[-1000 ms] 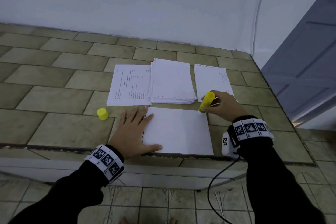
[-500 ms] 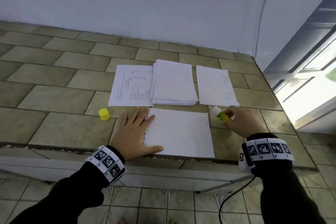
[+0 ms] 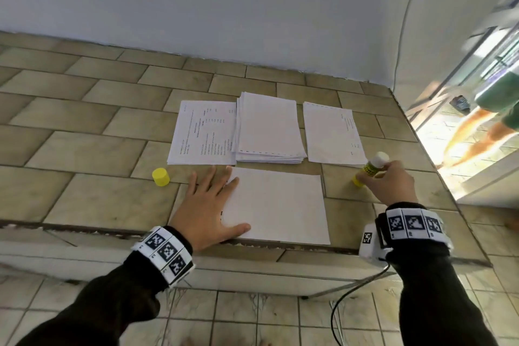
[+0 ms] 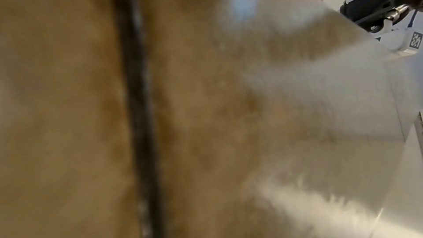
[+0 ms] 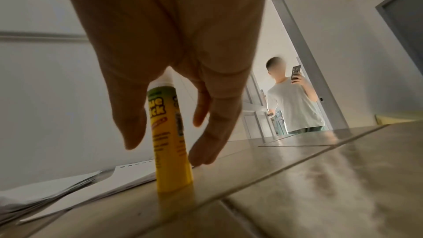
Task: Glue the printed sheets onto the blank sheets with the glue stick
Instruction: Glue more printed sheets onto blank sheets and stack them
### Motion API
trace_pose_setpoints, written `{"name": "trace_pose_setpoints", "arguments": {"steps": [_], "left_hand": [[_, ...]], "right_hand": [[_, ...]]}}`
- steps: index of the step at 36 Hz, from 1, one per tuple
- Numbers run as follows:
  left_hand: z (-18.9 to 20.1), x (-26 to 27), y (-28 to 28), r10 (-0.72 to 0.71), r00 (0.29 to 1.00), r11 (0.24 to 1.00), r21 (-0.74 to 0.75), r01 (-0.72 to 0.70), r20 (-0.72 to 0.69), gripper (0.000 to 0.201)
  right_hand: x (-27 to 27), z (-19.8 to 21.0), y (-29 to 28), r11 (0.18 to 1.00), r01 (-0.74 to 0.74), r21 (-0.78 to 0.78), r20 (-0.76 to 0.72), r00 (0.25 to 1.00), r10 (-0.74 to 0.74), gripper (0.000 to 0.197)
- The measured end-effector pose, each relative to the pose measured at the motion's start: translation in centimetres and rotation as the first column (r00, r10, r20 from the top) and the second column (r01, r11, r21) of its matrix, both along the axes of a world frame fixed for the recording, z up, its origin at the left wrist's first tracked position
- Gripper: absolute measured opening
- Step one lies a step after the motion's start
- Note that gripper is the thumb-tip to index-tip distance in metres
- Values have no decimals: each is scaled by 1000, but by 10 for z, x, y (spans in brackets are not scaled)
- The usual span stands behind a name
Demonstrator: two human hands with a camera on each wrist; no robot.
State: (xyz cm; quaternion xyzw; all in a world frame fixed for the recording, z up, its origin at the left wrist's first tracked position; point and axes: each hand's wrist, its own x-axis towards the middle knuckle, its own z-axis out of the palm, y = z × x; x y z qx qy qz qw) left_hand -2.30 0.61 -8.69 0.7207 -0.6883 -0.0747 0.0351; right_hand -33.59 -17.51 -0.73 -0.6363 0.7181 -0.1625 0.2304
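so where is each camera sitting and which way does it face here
head: on the head, facing down over the tiled counter; both forearms show.
left wrist: against the counter, blurred; no fingers visible.
right wrist: low, along the right hand toward a doorway.
shared: head and right wrist both show the glue stick standing, fingers round it.

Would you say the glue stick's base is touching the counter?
Touching. In the right wrist view the glue stick stands upright, its yellow base planted on the tiled counter, with no gap beneath.
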Motion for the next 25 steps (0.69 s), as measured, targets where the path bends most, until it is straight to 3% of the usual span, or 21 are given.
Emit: {"name": "trace_pose_setpoints", "arguments": {"steps": [4, 8, 11, 15, 18, 25], "left_hand": [[2, -1, 1, 5, 1000, 1000, 20, -5, 13, 109], [4, -2, 1, 7, 1000, 1000, 26, -8, 23, 109], [5, -2, 1, 5, 1000, 999, 36, -6, 28, 107], [6, -3, 0, -5, 999, 998, 60, 3, 35, 103], [7, -2, 0, -7, 999, 998, 60, 4, 40, 101], [5, -1, 1, -4, 1000, 997, 73, 2, 29, 97]], "right_hand": [[1, -6, 12, 975, -17, 221, -175, 983, 57, 42], [31, -6, 26, 918, -224, 326, -125, 953, 276, 36], [60, 2, 27, 910, -347, 227, -104, 921, 377, 28], [89, 4, 5, 955, -292, -50, -71, 955, 288, 7], [101, -2, -19, 960, -259, -107, -106, 963, 248, 24], [111, -23, -51, 982, -154, 108, -243, 954, 176, 47]]}}
